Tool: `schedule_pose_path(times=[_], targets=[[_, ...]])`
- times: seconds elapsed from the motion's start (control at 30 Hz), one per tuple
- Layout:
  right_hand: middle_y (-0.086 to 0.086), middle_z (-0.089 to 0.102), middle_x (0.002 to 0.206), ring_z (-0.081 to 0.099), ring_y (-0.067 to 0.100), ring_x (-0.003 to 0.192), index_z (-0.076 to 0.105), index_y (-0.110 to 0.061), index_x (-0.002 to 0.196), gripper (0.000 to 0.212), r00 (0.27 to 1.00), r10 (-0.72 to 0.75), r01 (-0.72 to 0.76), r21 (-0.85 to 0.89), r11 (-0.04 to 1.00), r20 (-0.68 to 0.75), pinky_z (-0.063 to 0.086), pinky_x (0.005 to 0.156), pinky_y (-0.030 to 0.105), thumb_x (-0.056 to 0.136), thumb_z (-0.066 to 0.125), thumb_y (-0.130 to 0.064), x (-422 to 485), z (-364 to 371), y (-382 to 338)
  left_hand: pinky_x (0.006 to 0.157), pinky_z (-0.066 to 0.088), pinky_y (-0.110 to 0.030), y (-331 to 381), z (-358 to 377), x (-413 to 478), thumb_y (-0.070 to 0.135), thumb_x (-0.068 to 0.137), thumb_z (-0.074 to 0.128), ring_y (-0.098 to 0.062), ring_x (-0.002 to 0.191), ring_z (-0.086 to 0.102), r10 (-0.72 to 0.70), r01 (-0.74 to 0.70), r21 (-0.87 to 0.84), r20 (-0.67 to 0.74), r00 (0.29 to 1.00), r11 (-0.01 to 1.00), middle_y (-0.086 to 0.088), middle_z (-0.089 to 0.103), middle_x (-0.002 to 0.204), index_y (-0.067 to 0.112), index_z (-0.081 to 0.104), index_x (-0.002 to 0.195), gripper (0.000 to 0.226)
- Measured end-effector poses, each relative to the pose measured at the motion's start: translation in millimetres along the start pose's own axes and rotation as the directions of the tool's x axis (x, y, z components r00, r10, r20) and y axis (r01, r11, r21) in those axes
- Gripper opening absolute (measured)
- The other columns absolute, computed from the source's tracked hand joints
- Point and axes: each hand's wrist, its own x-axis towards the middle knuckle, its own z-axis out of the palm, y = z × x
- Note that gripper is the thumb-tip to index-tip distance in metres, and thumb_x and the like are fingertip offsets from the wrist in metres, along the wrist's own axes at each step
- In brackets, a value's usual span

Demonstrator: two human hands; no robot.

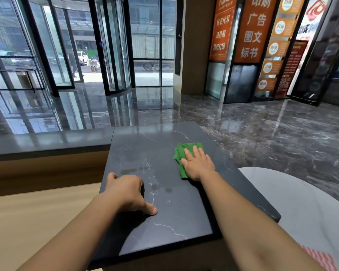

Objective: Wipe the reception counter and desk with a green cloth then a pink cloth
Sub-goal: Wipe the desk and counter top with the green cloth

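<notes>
Grip is taken on the counter's (164,227) left edge by the curled left hand (128,192), smudges (155,186) are seen mid-slab, and further right the cloth (179,153), bunched front-to-back, is pressed flat under the straight-fingered right hand (199,165), so the smudges lie to its near left.

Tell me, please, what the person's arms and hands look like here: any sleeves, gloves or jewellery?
The left hand and right hand are bare: no gloves, rings, watch or bracelet visible. Above both wrists no sleeve shows up to the frame's lower edge, so any sleeves lie out of view.
</notes>
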Motion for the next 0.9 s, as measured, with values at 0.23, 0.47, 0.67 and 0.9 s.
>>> schedule_pose_path(times=[0.23, 0.47, 0.67, 0.9], targets=[[0.008, -0.014, 0.163, -0.011, 0.024, 0.150, -0.001, -0.025, 0.157, 0.058, 0.984, 0.176, -0.176, 0.003, 0.984, -0.022, 0.000, 0.122, 0.043, 0.104, 0.015, -0.044, 1.0, -13.4, 61.5, 0.108, 0.018, -0.045, 1.1, -0.9, -1.4, 0.082, 0.054, 0.065, -0.013, 0.091, 0.054, -0.001, 0.001, -0.012, 0.000, 1.000, 1.000, 0.011, 0.063, 0.090, 0.025, 0.059, 0.090, 0.068], [0.010, -0.017, 0.162, -0.014, 0.029, 0.149, -0.002, -0.024, 0.157, 0.059, 0.966, 0.255, -0.254, 0.037, 0.967, -0.030, -0.002, 0.121, 0.046, 0.103, 0.016, -0.043, -9.4, -6.0, 31.1, 0.112, 0.012, -0.046, 1.2, -0.3, -4.6, 0.080, 0.055, 0.066, -0.013, 0.096, 0.057, 0.011, -0.011, -0.029, -0.003, 1.000, 1.000, 0.010, 0.065, 0.092, 0.025, 0.060, 0.089, 0.065], [0.011, -0.018, 0.161, -0.016, 0.029, 0.149, -0.003, -0.024, 0.156, 0.060, 0.997, 0.079, -0.079, 0.003, 0.997, -0.013, -0.003, 0.121, 0.045, 0.104, 0.017, -0.045, -32.3, 8.7, -30.1, 0.112, 0.010, -0.048, 2.5, -4.3, -1.0, 0.080, 0.054, 0.068, -0.014, 0.099, 0.057, 0.028, -0.028, -0.007, 0.007, 1.000, 1.000, 0.010, 0.064, 0.089, 0.026, 0.058, 0.082, 0.062], [0.010, -0.017, 0.162, -0.016, 0.026, 0.149, -0.003, -0.026, 0.156, 0.060, 0.996, -0.086, 0.086, -0.019, 0.996, 0.023, -0.004, 0.121, 0.044, 0.104, 0.015, -0.048, -40.7, 16.5, -52.9, 0.114, 0.009, -0.048, 5.6, -5.5, 0.0, 0.080, 0.057, 0.066, -0.016, 0.105, 0.057, 0.029, -0.030, 0.023, 0.024, 0.999, 0.999, 0.011, 0.061, 0.087, 0.026, 0.058, 0.084, 0.061]])
